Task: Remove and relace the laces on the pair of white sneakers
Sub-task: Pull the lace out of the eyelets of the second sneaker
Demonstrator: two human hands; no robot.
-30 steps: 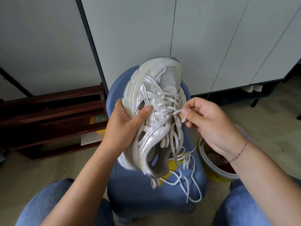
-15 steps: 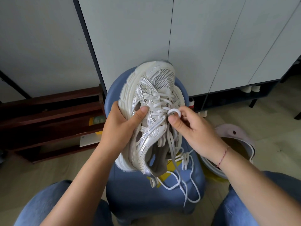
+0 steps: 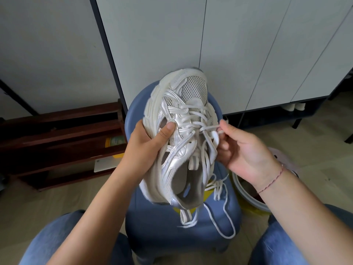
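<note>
sneaker (image 3: 183,148): held in the air above the blue stool (image 3: 162,226), toe pointing away, opening toward the person.
left hand (image 3: 147,148): grips the sneaker by its sole side, thumb pressed on the upper.
right hand (image 3: 246,155): pinches a lace (image 3: 209,128) strand beside the middle eyelets, drawn taut sideways.
lace ends: dangle loose over the stool seat.
around: wooden rack (image 3: 63,138) at left, white cabinet (image 3: 152,44) behind.

The one head view looks forward and down from close above the left hand (image 3: 145,148) gripping the shoe (image 3: 179,150), so that grip sits mid-frame. Just right of the grip the right hand (image 3: 246,155) pinches a lace (image 3: 209,128); the wide lens also takes in the cabinet (image 3: 152,44) beyond the grip, a rack (image 3: 57,131) to its left and the stool (image 3: 152,217) beneath it.
</note>
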